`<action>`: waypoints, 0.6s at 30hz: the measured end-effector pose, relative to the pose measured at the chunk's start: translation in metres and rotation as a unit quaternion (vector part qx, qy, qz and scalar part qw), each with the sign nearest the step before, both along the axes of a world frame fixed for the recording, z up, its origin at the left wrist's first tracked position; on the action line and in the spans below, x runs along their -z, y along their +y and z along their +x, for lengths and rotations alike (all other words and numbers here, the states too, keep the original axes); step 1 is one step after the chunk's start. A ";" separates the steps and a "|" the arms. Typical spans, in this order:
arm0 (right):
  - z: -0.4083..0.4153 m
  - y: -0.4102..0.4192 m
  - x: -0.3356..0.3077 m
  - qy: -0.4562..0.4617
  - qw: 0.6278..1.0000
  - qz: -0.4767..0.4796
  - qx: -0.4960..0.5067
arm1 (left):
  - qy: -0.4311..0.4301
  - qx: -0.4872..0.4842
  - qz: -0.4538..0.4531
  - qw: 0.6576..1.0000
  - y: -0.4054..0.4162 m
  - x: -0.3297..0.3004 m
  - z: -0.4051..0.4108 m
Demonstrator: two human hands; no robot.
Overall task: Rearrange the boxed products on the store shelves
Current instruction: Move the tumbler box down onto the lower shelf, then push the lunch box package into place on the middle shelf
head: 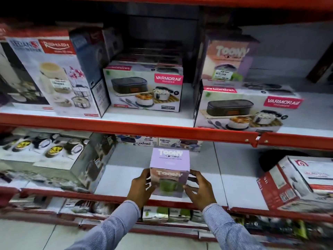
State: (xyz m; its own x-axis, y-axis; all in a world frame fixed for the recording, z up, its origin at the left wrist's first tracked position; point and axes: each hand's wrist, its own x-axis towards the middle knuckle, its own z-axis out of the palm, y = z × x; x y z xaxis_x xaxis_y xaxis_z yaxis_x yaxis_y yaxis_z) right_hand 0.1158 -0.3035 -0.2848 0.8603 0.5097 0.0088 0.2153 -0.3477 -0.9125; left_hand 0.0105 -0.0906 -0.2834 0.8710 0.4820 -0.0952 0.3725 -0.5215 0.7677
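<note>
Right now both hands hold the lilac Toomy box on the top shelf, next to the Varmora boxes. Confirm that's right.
Not quite. The head view shows the left hand and right hand holding the Toomy box on the middle shelf, below the Varmora boxes.

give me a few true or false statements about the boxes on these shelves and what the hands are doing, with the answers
1. Both hands hold the small lilac Toony box, the left hand on one side and the right hand on the other. True.
2. The box being held is on the upper shelf. False: it is at the front of the middle shelf, above the red rail.
3. Another Toony box stands on top of a Varmora box. True.
4. Only one Varmora box is visible. False: a second Varmora box sits further left on the upper shelf.
5. The Rishabh box is to the right of both Varmora boxes. False: it is to their left.
</note>
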 end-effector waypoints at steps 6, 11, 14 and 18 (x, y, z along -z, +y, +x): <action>-0.001 -0.028 -0.035 -0.141 0.985 0.056 0.081 | -0.138 -0.092 0.062 0.984 -0.008 -0.054 -0.022; 0.025 -0.052 -0.117 -0.293 0.897 0.185 0.275 | -0.333 -0.073 0.086 0.936 -0.037 -0.152 0.015; 0.053 -0.066 -0.165 -0.287 0.857 0.230 0.361 | -0.329 -0.037 0.068 0.941 -0.061 -0.195 0.055; 0.089 -0.087 -0.197 -0.199 0.865 0.213 0.409 | -0.241 0.013 0.070 0.968 -0.077 -0.215 0.097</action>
State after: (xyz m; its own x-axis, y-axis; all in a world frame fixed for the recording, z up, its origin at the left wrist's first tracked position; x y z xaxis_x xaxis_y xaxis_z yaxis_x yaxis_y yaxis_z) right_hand 0.2051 -0.3910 -0.0875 0.8174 -0.3900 0.4239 0.3821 -0.1835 -0.9057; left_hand 0.1076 -0.1678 -0.0687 0.8097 0.4383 0.3901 -0.0261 -0.6373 0.7702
